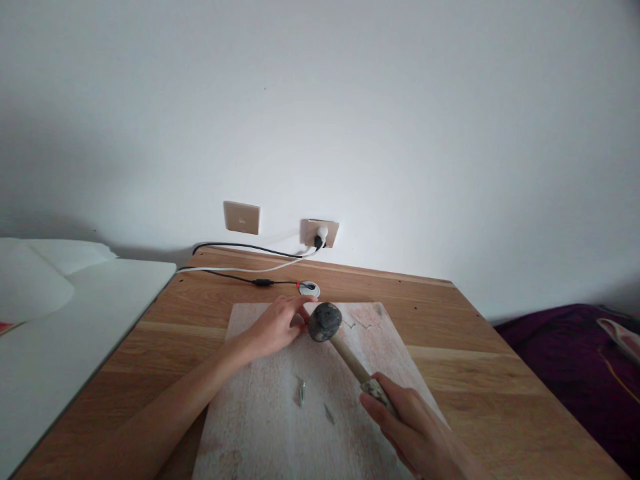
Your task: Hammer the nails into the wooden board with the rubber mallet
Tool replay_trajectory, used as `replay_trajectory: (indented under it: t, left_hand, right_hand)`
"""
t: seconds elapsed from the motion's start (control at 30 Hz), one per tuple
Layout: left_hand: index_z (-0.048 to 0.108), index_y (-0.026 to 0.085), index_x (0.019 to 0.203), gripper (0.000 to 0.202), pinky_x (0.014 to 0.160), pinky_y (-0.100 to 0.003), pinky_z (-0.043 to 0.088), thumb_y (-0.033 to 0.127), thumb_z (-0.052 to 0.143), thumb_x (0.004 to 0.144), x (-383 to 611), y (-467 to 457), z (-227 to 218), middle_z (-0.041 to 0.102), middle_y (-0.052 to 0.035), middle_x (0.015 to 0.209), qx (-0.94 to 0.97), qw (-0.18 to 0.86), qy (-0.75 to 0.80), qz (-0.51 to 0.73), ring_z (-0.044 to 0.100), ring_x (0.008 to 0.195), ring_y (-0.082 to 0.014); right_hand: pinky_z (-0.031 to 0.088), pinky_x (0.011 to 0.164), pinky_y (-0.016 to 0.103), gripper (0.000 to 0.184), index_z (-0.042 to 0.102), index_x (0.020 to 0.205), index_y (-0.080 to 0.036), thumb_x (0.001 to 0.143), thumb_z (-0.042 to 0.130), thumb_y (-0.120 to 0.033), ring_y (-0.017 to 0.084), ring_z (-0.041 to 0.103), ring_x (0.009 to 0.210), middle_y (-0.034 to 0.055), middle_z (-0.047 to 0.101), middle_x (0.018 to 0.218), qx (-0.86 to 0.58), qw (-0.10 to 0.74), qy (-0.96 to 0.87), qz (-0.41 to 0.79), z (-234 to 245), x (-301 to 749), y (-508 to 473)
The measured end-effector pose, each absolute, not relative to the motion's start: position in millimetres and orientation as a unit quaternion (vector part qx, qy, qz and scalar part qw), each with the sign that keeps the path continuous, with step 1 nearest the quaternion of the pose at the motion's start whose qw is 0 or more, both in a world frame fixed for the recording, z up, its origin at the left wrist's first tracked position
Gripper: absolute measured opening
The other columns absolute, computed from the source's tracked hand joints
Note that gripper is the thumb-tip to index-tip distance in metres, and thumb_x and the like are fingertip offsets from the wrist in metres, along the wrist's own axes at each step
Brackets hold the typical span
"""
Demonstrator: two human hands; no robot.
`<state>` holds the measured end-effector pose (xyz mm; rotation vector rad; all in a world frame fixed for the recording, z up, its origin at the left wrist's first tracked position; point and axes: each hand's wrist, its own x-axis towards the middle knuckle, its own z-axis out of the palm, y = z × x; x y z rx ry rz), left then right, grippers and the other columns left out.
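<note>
Above the board point(277, 427), our right hand point(407, 413) gripped the mallet point(350, 359); near the board's far edge, our left hand point(280, 327) half-curled, any hold indiscernible.

No text, brand, number or sign can be read on the mallet point(325, 323), the board point(260, 407), the counter point(465, 380) or the wall socket point(312, 232).

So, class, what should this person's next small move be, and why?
Perhaps lift the mallet slightly: the right hand grips it, and its black head appears close to the left hand over the whitish board, so a blow might hit that hand.
</note>
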<state>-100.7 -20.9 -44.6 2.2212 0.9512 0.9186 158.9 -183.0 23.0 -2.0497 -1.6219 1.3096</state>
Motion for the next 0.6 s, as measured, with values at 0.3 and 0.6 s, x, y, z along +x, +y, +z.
replay_trajectory:
  t: [0.3,0.6]
  left_hand:
    - [0.064,0.024,0.134,0.065,0.104,-0.042,0.049,-0.005,0.061,0.076,-100.6,-20.7,-43.8,0.079,-0.0034,0.106,0.826,0.277,0.357,0.337,0.072,0.103,-0.0250]
    - [0.063,0.026,0.134,0.070,0.103,-0.042,0.050,-0.007,0.058,0.072,-100.3,-20.1,-46.5,0.079,-0.0016,0.105,0.831,0.266,0.350,0.340,0.072,0.101,-0.0246]
  right_hand:
    - [0.037,0.040,0.024,0.064,0.061,0.087,-0.026,0.091,0.040,-0.087,0.014,0.047,0.048,-0.0009,0.057,0.067,-0.686,0.097,-0.563,0.450,29.9,156.8,-181.6]
    - [0.034,0.038,0.021,0.065,0.062,0.093,-0.026,0.092,0.040,-0.087,0.012,0.048,0.048,-0.0015,0.060,0.070,-0.692,0.098,-0.558,0.448,26.8,154.3,-182.7]
